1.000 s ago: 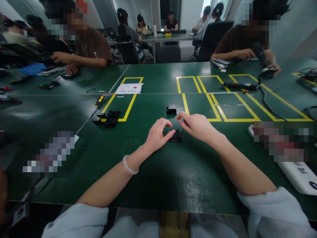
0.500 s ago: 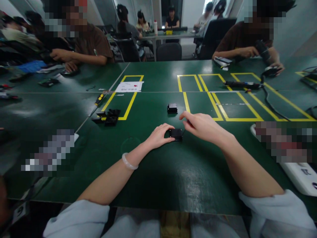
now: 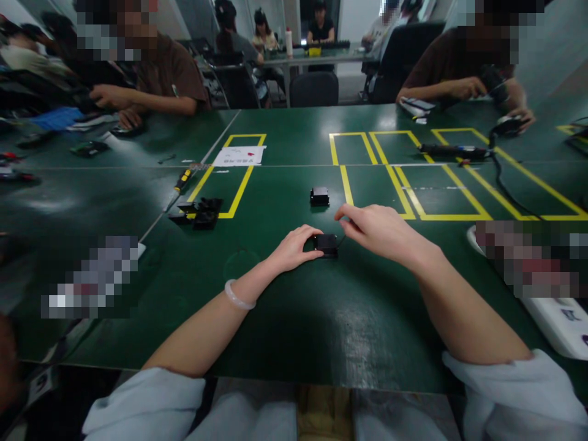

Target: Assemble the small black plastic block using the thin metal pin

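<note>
My left hand (image 3: pixel 296 248) is closed around the left side of a small black box-shaped part (image 3: pixel 327 243) on the green table, thumb at the near side and fingers at the far side. To the right of it, my right hand (image 3: pixel 379 231) is pinched on a thin dark rod-like tool (image 3: pixel 341 241). The rod slants down to the right edge of the part; most of it is hidden by the fingers. A second black box-shaped part (image 3: pixel 320 196) with a lighter top sits just beyond my hands.
Black plastic pieces (image 3: pixel 202 213) and a yellow-black screwdriver (image 3: pixel 184 179) lie on the left. Yellow tape rectangles (image 3: pixel 348 187) mark the table, with a paper sheet (image 3: pixel 239 155) on one. A white case (image 3: pixel 558 318) is at right. Two people work across the table.
The view has tilted slightly, so the table sits a little higher. My hands keep almost the same pose on the black part and the rod-like tool.
</note>
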Tool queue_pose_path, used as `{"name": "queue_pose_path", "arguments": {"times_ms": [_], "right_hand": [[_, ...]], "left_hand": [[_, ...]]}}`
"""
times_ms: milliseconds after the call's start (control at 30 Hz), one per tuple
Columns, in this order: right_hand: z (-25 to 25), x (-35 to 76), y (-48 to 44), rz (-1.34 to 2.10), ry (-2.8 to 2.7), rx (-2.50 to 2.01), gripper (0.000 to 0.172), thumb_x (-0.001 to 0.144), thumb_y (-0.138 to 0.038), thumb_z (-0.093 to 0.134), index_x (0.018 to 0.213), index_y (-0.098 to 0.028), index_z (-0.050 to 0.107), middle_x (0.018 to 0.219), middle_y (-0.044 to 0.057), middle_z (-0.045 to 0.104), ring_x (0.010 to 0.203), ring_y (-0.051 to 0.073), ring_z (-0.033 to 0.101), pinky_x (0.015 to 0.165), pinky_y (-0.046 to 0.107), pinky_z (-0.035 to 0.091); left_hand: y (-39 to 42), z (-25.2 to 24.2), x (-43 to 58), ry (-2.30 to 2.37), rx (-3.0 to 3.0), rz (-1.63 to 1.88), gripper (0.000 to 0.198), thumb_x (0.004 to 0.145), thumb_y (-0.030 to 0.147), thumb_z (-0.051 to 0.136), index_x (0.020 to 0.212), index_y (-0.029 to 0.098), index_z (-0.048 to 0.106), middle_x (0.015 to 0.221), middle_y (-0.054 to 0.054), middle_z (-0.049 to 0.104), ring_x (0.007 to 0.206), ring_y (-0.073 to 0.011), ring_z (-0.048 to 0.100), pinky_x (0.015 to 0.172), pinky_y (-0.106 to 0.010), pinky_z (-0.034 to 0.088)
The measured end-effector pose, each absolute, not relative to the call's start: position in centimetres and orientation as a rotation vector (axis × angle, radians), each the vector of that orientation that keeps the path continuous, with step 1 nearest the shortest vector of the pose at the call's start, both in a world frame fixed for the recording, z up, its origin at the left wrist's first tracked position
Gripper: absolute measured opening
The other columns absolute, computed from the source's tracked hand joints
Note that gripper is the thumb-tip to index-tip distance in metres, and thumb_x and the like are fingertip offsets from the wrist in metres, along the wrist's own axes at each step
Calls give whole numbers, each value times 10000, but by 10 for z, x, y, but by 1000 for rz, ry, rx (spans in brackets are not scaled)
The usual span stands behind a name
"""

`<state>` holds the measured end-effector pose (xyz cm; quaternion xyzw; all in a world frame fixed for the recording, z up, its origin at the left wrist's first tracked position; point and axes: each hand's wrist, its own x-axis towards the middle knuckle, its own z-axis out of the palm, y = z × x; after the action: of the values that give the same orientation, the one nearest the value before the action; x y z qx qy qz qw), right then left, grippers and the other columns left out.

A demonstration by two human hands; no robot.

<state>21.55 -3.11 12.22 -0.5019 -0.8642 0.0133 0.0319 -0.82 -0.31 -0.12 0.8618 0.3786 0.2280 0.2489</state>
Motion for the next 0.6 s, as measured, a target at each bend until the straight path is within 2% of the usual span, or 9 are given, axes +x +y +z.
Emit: {"name": "queue_pose_path", "arguments": {"times_ms": [133,267,333,533,600], "right_hand": [[121,214,-31,-50,-2692,-1594,358,989,-380,308,1006,-215,626,799,69,711,696,201,632,560,286,209],[118,215,-33,-20,-2684,-1502,325,968,-318,348,1215,-212,532,858,60,718,711,203,639,573,276,237],[118,214,-34,19,-2665,-1482,334,962,-306,358,1246,-201,497,884,62,718,729,202,643,582,273,255],[121,209,-34,-12,-2684,-1538,327,991,-415,333,1040,-206,579,802,61,708,700,201,641,566,274,236],[120,209,-34,-49,-2703,-1550,319,993,-392,325,1027,-208,583,787,60,707,684,200,639,552,277,220]], "left_hand": [[-3,-2,-8,1035,2346,627,401,863,418,676,1190,217,562,1162,-68,601,1091,-257,572,960,-396,454],[-3,-3,-9,1032,2345,626,405,868,422,668,1198,216,557,1169,-69,594,1099,-255,571,957,-391,455],[-3,-2,-9,1034,2345,624,405,870,428,661,1199,216,556,1169,-69,592,1098,-256,573,953,-389,457],[-3,-1,-8,1041,2351,618,402,866,420,669,1196,217,560,1150,-64,595,1084,-252,576,945,-390,456],[-3,0,-8,1048,2351,612,393,865,415,669,1189,219,563,1138,-63,599,1078,-252,578,939,-391,458]]}}
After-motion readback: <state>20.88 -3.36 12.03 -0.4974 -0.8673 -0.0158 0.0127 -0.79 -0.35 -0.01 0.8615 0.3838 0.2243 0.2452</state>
